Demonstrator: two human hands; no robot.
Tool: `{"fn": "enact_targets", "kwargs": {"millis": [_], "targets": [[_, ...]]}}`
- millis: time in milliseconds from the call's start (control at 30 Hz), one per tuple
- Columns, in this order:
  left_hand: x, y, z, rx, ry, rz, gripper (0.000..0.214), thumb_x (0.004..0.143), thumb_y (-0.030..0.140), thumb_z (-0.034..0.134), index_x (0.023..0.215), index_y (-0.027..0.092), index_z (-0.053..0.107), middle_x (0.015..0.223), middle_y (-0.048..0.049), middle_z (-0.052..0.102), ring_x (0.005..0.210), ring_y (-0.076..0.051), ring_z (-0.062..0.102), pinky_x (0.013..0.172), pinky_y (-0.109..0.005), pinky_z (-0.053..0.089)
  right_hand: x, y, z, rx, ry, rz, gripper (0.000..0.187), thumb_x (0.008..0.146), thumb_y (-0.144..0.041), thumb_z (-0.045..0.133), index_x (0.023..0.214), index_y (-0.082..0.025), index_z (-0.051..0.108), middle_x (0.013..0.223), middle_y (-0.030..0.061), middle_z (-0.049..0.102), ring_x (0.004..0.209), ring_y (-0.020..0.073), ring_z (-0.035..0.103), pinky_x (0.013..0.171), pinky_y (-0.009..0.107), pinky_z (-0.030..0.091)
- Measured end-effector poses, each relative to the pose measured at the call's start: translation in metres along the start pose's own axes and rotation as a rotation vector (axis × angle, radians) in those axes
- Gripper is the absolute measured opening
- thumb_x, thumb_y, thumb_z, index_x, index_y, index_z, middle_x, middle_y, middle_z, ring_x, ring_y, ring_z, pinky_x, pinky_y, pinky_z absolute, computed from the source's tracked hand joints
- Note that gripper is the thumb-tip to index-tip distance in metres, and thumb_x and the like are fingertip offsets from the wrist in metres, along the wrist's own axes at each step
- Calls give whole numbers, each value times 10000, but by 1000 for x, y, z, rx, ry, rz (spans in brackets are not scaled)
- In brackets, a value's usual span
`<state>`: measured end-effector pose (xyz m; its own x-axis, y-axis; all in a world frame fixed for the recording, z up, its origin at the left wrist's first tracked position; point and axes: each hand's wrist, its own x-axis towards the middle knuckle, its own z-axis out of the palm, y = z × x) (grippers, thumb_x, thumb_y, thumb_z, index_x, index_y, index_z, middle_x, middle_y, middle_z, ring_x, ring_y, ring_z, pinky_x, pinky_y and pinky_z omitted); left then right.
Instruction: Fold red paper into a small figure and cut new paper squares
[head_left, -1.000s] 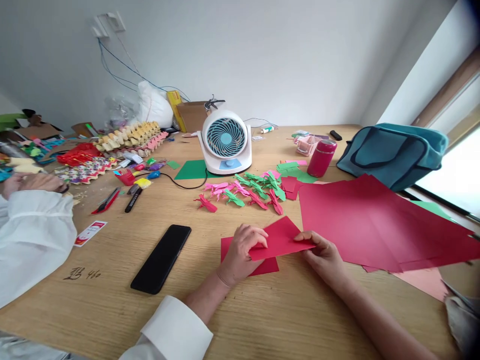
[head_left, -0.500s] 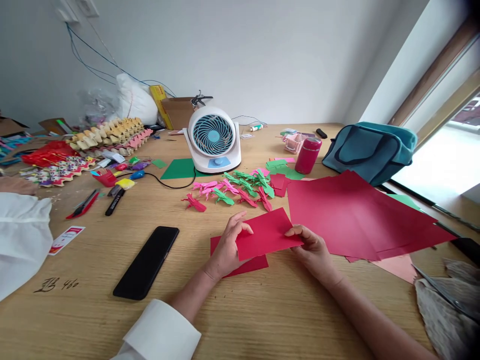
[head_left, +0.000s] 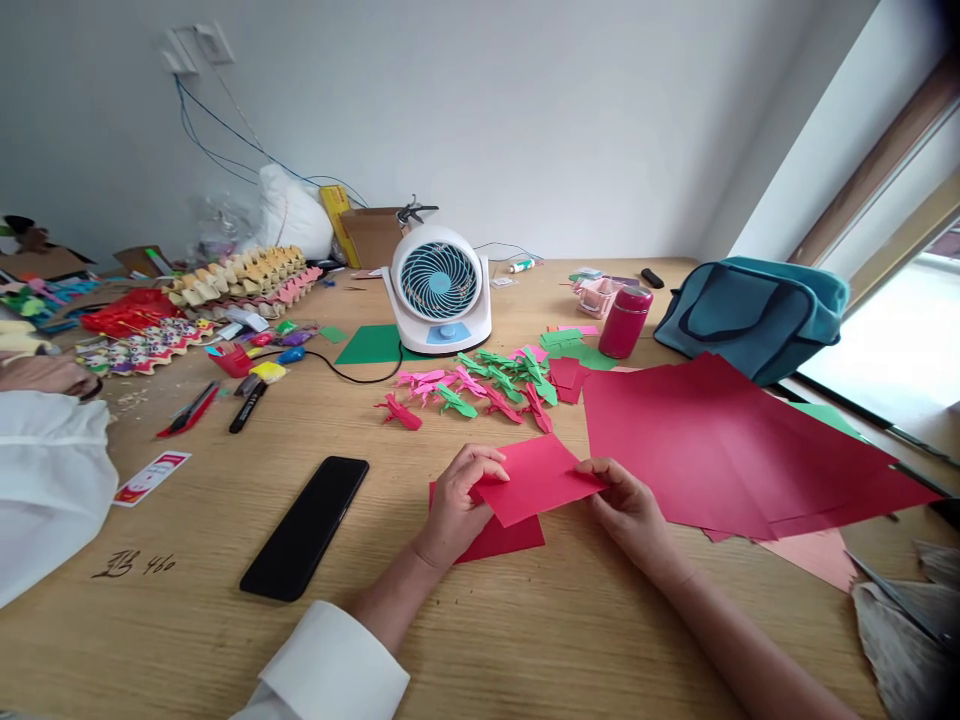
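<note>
Between my two hands a piece of red paper (head_left: 538, 482) is held just above the table. My left hand (head_left: 463, 505) grips its left edge, fingers curled over the top. The thumb and fingers of my right hand (head_left: 626, 510) pinch its right corner. Beneath, partly covered by my left hand, another red paper piece (head_left: 504, 540) lies on the wood. Beyond my hands sit several small folded paper figures in pink, green and red, among them a red one (head_left: 400, 412) and a green one (head_left: 456, 402).
Large red sheets (head_left: 720, 450) spread to the right, before a teal bag (head_left: 750, 315) and a red flask (head_left: 626, 322). A white fan (head_left: 441, 290) stands at the back. Left lie a black phone (head_left: 306, 528) and a marker (head_left: 247, 407). Another person's hand (head_left: 49, 376) rests at far left.
The held red paper has turned and tilted, and its outline looks shorter. My view has shifted slightly, and more of the other person's hand shows at the left.
</note>
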<state>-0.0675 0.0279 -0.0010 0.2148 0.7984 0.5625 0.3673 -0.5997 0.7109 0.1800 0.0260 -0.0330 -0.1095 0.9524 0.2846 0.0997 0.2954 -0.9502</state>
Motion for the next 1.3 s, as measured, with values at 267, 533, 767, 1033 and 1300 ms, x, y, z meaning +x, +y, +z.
{"fn": "enact_targets", "kwargs": {"millis": [267,533,767,1033,1300], "targets": [[-5,10,-4,326,6,204,124,878,198,580,949,220,679,874,-56,621,832,-196,558,748,-324,444,-6,-5,3,-98,-64,96,356,929,-351,525,1261,-238,458,739,-10,684,577,130,607,599,253,512],[-5,22,4,612,-68,393,172,943,213,505,971,200,673,837,-64,667,747,-197,505,695,-346,370,-18,-13,7,-425,-166,-101,336,921,-262,508,1255,-249,540,822,6,706,669,140,632,627,246,505],[-11,24,7,577,-120,476,308,963,193,462,1262,214,536,954,-63,624,800,-173,568,744,-312,469,-15,-15,6,-239,-209,-88,142,844,-232,636,985,-216,643,898,38,694,808,189,663,744,290,531],[-8,13,9,371,-64,261,367,869,319,630,1213,211,559,1032,-86,586,952,-218,568,843,-347,504,-13,-19,8,329,-244,238,305,736,-263,792,984,-230,617,953,15,673,792,146,630,701,237,507],[-3,12,8,240,-217,308,165,842,106,561,961,196,629,960,-52,669,961,-208,564,864,-363,448,-10,-27,2,272,-318,286,291,722,-332,802,933,-226,631,891,-12,628,745,132,576,677,225,473]]}}
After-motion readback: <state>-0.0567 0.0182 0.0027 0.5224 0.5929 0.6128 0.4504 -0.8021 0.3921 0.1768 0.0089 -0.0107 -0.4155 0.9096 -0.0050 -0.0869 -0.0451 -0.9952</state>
